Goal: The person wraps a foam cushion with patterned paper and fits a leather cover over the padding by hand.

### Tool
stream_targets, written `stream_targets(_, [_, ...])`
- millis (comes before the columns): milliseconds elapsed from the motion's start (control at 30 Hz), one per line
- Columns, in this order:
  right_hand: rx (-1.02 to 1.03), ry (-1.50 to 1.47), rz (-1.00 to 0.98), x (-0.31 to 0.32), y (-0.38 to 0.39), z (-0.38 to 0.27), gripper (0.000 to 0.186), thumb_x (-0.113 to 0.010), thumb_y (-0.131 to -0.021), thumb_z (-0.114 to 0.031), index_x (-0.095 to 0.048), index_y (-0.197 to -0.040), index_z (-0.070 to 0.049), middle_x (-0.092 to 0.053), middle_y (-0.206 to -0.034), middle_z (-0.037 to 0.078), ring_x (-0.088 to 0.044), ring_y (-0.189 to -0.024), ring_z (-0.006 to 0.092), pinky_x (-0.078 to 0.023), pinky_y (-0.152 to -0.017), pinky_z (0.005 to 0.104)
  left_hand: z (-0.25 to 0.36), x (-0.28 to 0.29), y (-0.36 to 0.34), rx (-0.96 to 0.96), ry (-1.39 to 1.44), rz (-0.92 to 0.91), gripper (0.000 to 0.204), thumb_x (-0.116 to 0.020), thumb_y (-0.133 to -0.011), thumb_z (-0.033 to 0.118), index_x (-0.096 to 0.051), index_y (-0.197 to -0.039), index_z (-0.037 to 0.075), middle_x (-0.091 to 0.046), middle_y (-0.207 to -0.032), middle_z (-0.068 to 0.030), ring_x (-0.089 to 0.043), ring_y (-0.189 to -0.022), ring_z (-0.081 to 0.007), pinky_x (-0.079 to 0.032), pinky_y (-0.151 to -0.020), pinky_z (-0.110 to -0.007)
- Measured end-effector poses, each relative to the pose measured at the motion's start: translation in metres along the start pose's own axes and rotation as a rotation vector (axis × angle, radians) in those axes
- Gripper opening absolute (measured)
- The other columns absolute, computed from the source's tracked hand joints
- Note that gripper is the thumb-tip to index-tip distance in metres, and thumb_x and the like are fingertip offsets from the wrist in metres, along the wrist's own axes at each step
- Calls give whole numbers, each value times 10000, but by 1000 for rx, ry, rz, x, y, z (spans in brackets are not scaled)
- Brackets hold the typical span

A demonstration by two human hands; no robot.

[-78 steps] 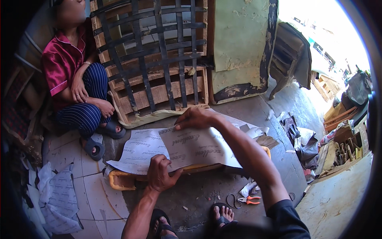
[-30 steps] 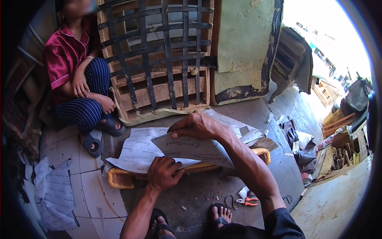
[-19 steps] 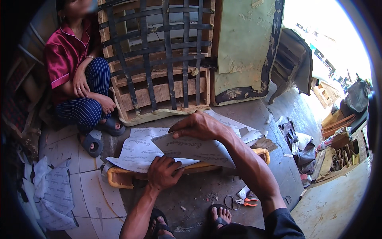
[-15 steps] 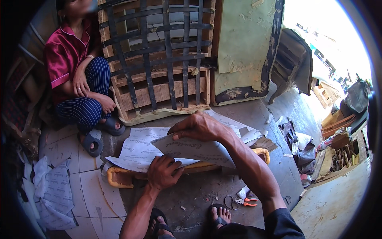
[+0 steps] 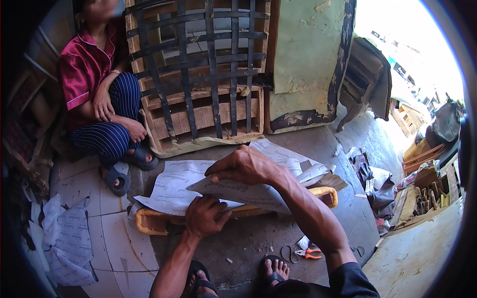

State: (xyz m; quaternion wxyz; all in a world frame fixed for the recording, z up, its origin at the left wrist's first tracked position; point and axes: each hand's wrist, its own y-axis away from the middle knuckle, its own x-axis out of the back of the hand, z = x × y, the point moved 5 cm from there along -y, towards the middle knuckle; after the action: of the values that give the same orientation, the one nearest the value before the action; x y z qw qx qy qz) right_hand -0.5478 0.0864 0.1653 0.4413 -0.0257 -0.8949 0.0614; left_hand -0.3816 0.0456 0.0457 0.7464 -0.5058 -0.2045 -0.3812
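the right hand [image 5: 242, 165] is holding up a flap of the printed whitish sheet [image 5: 171, 192], thumb and fingers clamping on it. the left hand [image 5: 206, 216] is curling its fingers at the near edge; whether they are pinching, i cannot tell. the sheet is lying over the yellow-edged frame [image 5: 152, 222]. for good result, the left should be pressing firmly, the right lifting evenly without creasing.

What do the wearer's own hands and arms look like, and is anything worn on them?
Both the left hand and the right hand are gloveless, with no watch or bracelet visible. The right forearm is lean, bare and visibly veined; a plain dark sleeve ends near its elbow. The left forearm is bare too; its sleeve is out of view.
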Motion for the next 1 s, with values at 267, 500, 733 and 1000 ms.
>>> stream_targets(267, [-62, -11, 12, -6, 5, 6, 296, -728, -935, -399, -796, -1135, -191, -777, -1002, 129, -742, -916, 336, -570, -812, 432, -4, -2, 0, 30, 26, -34, 161, -795, -774, 226, -771, -876, 105, -670, -854, -52, -662, -817, -252, -512, -735, -398])
stream_targets(500, [-57, 20, 73, 8, 19, -8, 297, -737, -943, -339, -787, -1162, -145, -781, -982, 144, -765, -878, 289, -586, -785, 393, -1, 0, -2, 30, 52, -65, 182, -818, -764, 235, -768, -882, 105, -678, -853, -56, -663, -815, -253, -520, -743, -398])
stream_targets(733, [-55, -123, 114, 23, 65, -40, 282, -761, -924, -279, -788, -1154, -120, -788, -968, 125, -775, -878, 254, -600, -795, 371, -19, -5, 1, 85, 7, -153, 184, -775, -831, 267, -788, -942, 121, -697, -879, -38, -673, -847, -258, -541, -763, -396])
stream_targets(1000, [-201, -220, 40, -29, 104, -17, 295, -739, -941, -304, -775, -1178, -131, -772, -976, 155, -752, -877, 347, -589, -807, 426, -27, -6, -6, 125, 199, -236, 240, -759, -852, 293, -793, -1005, 111, -721, -946, -52, -686, -926, -281, -561, -821, -398])
